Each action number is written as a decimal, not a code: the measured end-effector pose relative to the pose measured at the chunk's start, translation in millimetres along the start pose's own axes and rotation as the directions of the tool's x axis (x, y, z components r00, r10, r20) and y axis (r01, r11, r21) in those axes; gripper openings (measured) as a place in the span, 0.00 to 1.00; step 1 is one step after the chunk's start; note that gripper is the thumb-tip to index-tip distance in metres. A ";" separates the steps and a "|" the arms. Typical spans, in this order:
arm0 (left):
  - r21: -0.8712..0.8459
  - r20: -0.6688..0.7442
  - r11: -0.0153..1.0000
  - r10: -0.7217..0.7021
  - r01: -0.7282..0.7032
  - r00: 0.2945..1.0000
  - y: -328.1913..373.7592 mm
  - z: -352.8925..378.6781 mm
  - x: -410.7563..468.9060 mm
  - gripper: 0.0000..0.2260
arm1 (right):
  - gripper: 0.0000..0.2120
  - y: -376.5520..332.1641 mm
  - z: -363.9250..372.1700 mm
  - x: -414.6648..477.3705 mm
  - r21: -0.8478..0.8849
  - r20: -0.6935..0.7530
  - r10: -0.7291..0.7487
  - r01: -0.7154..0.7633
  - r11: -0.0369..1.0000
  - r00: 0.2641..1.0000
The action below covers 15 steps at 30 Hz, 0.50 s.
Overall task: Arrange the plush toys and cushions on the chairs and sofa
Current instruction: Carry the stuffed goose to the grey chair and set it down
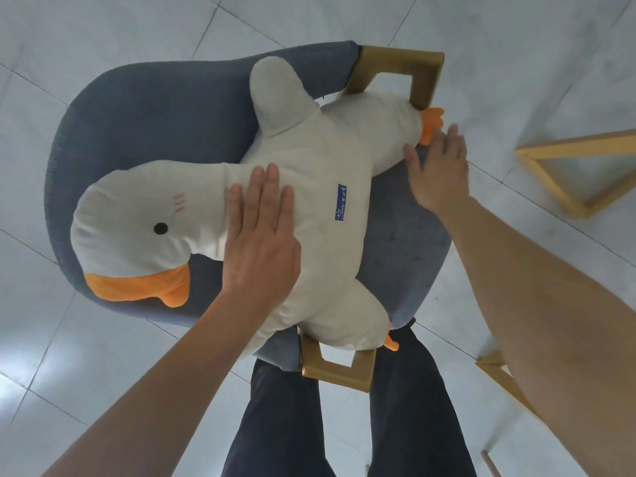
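One white goose plush (309, 187) already laid across grey chair (113, 132), head toward backrest. Left hand (261, 242) flat on its body, open, pressing only. Right hand (440, 166) open beside orange foot (432, 127), gripping nothing. Cushions and sofa not visible, probably still to arrange. Wooden frames (578, 170) nearby on tiled floor (103, 366), not blocking.

A cream goose plush (320, 187) lies flat across a grey-blue chair (137, 108) with gold arms. Its head, with black eye, pink cheek marks and orange beak, points left onto the chair back. Orange feet hang off at right and near. A blue label sits mid-body.
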State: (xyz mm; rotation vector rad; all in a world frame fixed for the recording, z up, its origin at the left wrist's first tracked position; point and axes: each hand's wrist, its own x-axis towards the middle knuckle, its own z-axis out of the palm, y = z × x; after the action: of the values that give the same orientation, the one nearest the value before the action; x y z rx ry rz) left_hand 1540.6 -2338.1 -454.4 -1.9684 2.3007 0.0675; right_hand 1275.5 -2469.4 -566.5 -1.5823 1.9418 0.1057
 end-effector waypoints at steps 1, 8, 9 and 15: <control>-0.001 -0.005 1.000 0.023 -0.023 1.000 2.4 0.1 3.9 0.27 | 0.39 -12.1 1.4 -2.4 0.012 -0.044 -0.076 0.077 0.997 0.996; -0.018 0.051 0.999 -0.043 0.044 0.998 -14.4 14.7 11.6 0.28 | 0.32 -80.7 31.8 -20.6 0.234 0.041 -0.251 0.235 0.943 0.967; -0.032 0.056 0.999 -0.037 0.039 0.998 -14.9 15.4 10.9 0.27 | 0.33 -80.5 36.3 -32.7 0.292 0.044 -0.242 0.219 0.931 0.969; -0.048 0.069 0.999 -0.014 0.017 0.998 -14.9 12.9 13.0 0.26 | 0.42 -45.3 74.9 -154.2 0.385 0.210 -0.362 0.263 0.885 0.908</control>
State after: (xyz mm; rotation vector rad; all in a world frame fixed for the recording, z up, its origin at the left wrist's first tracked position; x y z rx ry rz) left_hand 1554.1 -2351.9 -468.2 -1.9742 2.2615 0.1888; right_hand 1360.7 -2317.3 -534.1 -1.5261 1.3771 -0.1412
